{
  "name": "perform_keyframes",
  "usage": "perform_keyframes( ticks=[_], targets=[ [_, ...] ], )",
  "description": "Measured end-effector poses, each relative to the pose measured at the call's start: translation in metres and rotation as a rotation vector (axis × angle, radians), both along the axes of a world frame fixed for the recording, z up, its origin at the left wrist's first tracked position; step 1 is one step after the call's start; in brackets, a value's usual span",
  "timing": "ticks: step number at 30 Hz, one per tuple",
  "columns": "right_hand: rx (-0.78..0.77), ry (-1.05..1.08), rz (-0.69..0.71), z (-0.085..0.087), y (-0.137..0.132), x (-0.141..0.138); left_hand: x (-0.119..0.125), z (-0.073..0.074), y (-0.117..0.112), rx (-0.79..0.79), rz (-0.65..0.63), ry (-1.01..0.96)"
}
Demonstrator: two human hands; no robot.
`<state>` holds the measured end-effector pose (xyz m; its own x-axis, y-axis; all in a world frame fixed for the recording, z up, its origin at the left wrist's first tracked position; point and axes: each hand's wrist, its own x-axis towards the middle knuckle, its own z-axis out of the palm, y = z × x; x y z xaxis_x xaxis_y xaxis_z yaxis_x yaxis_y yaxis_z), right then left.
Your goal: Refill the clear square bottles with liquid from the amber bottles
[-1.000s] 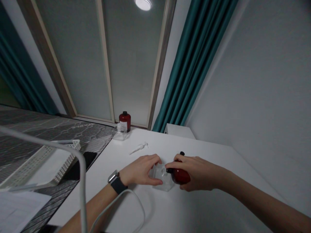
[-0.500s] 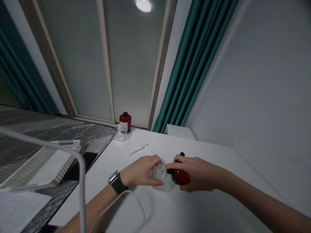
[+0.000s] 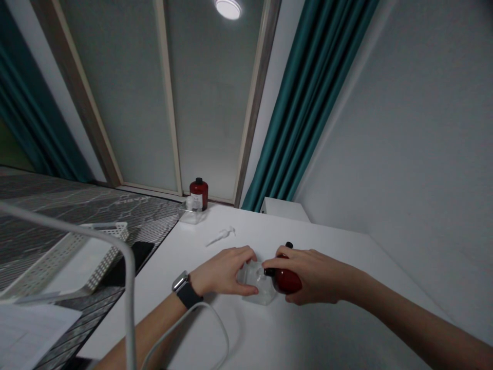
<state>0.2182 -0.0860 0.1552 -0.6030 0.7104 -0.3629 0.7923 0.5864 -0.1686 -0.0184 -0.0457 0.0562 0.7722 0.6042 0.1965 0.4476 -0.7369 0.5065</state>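
My left hand [image 3: 223, 270] is curled round a small clear plastic bottle [image 3: 257, 285] that stands on the white table [image 3: 308, 334]. My right hand [image 3: 311, 275] grips a dark red bottle [image 3: 285, 280], tipped on its side with its black neck against the mouth of the clear bottle. A small black cap [image 3: 288, 245] lies just behind my right hand. A dark watch [image 3: 184, 289] is on my left wrist.
A white pump head [image 3: 221, 235] lies on the table farther back. A second red bottle [image 3: 198, 193] and a clear bottle [image 3: 190, 209] stand at the far edge. A white perforated tray [image 3: 65, 257] sits left. A white cable [image 3: 131, 288] arches near me.
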Motion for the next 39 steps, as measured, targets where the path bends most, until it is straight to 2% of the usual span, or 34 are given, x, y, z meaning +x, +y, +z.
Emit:
perform_keyframes(
  ticks=[39],
  targets=[
    [-0.01,-0.025,0.0,0.005,-0.0001,-0.0026,0.0012,0.0021,0.0001,-0.007,0.003,0.006]
  ],
)
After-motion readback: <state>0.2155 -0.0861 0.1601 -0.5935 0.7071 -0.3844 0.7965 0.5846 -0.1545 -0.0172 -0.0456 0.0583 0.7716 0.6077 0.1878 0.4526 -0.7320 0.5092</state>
